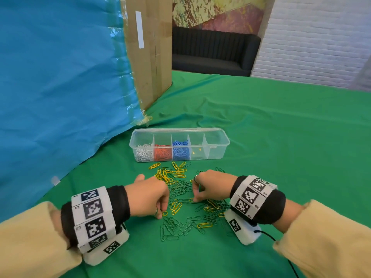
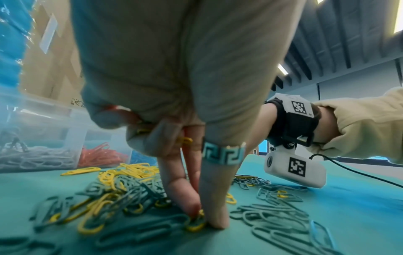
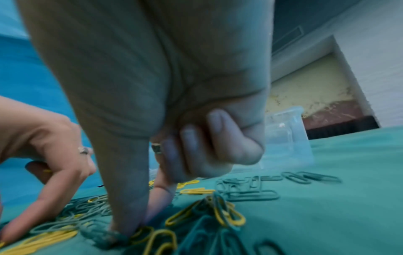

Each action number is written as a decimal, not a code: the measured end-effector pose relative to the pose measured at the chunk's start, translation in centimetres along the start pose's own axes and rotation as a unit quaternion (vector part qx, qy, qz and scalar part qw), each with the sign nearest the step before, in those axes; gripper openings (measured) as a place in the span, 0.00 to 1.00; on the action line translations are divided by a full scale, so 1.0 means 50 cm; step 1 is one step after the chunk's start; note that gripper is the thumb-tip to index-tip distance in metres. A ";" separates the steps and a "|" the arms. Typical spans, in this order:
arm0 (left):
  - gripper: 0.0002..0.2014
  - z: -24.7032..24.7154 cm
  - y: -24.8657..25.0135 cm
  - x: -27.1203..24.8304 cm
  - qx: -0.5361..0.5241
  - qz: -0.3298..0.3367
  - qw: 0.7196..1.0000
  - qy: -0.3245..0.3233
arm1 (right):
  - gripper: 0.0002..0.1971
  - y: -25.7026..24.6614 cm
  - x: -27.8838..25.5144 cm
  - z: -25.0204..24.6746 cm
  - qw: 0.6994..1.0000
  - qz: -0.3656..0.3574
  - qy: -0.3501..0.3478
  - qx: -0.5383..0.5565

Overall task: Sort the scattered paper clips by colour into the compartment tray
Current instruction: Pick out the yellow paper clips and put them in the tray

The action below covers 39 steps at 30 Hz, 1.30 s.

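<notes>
A clear compartment tray (image 1: 217, 146) lies on the green cloth, with white clips (image 1: 143, 153), red clips (image 1: 162, 153) and blue clips (image 1: 180, 150) in its three left compartments. Yellow clips (image 1: 166, 174) and green clips (image 1: 170, 227) lie mixed in front of it. My left hand (image 1: 160, 214) (image 2: 201, 219) pinches a yellow clip (image 2: 195, 226) against the cloth, and more yellow clips (image 2: 185, 140) show in its curled fingers. My right hand (image 1: 195, 200) (image 3: 135, 227) pinches a yellow clip (image 3: 145, 232) with thumb and forefinger, its other fingers curled.
A tall cardboard box (image 1: 148, 53) and a blue plastic sheet (image 1: 56, 77) stand behind and left of the tray. A black cable (image 1: 267, 235) trails from the right wrist camera. Green cloth (image 1: 281, 137) covers the table to the right; a black sofa (image 1: 212, 53) stands beyond.
</notes>
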State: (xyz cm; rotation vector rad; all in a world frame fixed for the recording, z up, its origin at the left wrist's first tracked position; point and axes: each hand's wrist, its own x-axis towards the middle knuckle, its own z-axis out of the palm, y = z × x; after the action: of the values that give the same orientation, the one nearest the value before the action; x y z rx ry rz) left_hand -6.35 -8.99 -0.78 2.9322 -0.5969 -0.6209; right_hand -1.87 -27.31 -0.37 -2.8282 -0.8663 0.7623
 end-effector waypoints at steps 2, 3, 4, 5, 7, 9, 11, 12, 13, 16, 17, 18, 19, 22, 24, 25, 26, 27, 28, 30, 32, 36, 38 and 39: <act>0.09 0.000 -0.003 -0.006 -0.022 0.006 1.000 -0.015 | 0.12 0.009 0.000 0.002 1.000 -0.009 -0.012 -0.002; 0.11 -0.001 -0.007 -0.008 -0.038 0.010 0.999 -0.023 | 0.14 0.011 -0.002 0.001 1.000 -0.015 -0.014 -0.003; 0.12 -0.003 -0.012 -0.009 -0.065 0.017 0.997 -0.029 | 0.14 0.013 -0.006 0.001 1.000 -0.020 -0.014 0.009; 0.12 -0.006 -0.015 -0.010 -0.111 0.024 0.993 -0.036 | 0.14 0.014 -0.009 0.000 0.998 -0.020 -0.011 0.052; 0.09 -0.015 -0.017 -0.012 -0.281 0.020 0.958 -0.050 | 0.13 0.019 -0.019 -0.002 0.960 -0.011 -0.014 0.279; 0.06 -0.026 -0.015 -0.013 -0.513 -0.012 0.855 -0.072 | 0.12 0.032 -0.030 -0.004 0.821 -0.030 -0.054 0.567; 0.01 -0.039 -0.015 -0.011 -0.680 -0.028 0.723 -0.116 | 0.09 0.047 -0.038 -0.008 0.690 -0.070 -0.089 0.715; 0.03 -0.042 -0.016 -0.007 -0.719 -0.034 0.683 -0.127 | 0.09 0.051 -0.041 -0.009 0.665 -0.078 -0.091 0.738; 0.05 -0.044 -0.016 -0.003 -0.742 -0.038 0.655 -0.137 | 0.10 0.055 -0.042 -0.009 0.661 -0.074 -0.083 0.742; 0.11 -0.038 -0.017 0.012 -0.756 -0.064 0.635 -0.144 | 0.13 0.062 -0.045 -0.004 0.757 -0.033 -0.027 0.652; 0.12 -0.034 -0.015 0.016 -0.743 -0.071 0.649 -0.146 | 0.13 0.064 -0.045 -0.002 0.805 -0.021 -0.010 0.593; 0.12 -0.031 -0.011 0.020 -0.707 -0.073 0.691 -0.134 | 0.13 0.067 -0.046 0.000 0.853 -0.009 -0.001 0.522; 0.13 -0.028 -0.007 0.022 -0.640 -0.070 0.757 -0.108 | 0.13 0.067 -0.048 0.000 0.900 0.002 0.003 0.435; 0.06 -0.022 0.002 0.027 -0.297 -0.025 0.955 -0.011 | 0.12 0.059 -0.062 -0.008 0.988 0.013 0.008 0.155; 0.07 -0.019 0.004 0.028 -0.143 0.001 0.990 0.009 | 0.16 0.049 -0.068 -0.007 0.998 0.031 -0.006 0.057; 0.10 -0.017 0.004 0.029 -0.104 0.004 0.994 0.012 | 0.17 0.047 -0.067 -0.004 0.999 0.039 -0.009 0.036; 0.11 -0.016 0.004 0.030 -0.077 0.008 0.997 0.020 | 0.16 0.046 -0.065 -0.001 0.999 0.041 -0.007 0.022; 0.09 -0.016 0.004 0.032 -0.056 0.013 0.998 0.032 | 0.14 0.046 -0.063 0.001 0.999 0.039 -0.003 0.013; 0.07 -0.016 0.003 0.034 -0.040 0.016 0.998 0.039 | 0.11 0.047 -0.060 0.004 0.999 0.034 0.001 0.011; 0.05 -0.015 -0.002 0.040 -0.040 0.014 0.998 0.042 | 0.08 0.052 -0.057 0.004 1.000 0.022 0.004 0.016; 0.07 -0.017 -0.008 0.043 -0.069 -0.002 0.997 0.027 | 0.06 0.057 -0.059 0.003 0.999 0.017 0.012 0.026; 0.08 -0.022 -0.015 0.044 -0.101 -0.031 0.994 0.037 | 0.06 0.068 -0.072 0.003 0.996 0.008 0.017 0.089; 0.05 -0.020 -0.016 0.044 -0.119 -0.023 0.991 0.064 | 0.07 0.073 -0.077 0.003 0.988 -0.009 0.020 0.150; 0.03 -0.019 -0.015 0.043 -0.130 -0.015 0.988 0.079 | 0.08 0.076 -0.079 0.004 0.982 -0.017 0.021 0.187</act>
State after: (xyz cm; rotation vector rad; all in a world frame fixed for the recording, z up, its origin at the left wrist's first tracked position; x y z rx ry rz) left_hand -3.87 -9.17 -0.82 2.7165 -0.4207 -0.4265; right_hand -2.87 -32.67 0.32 -2.4827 -0.6808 0.7664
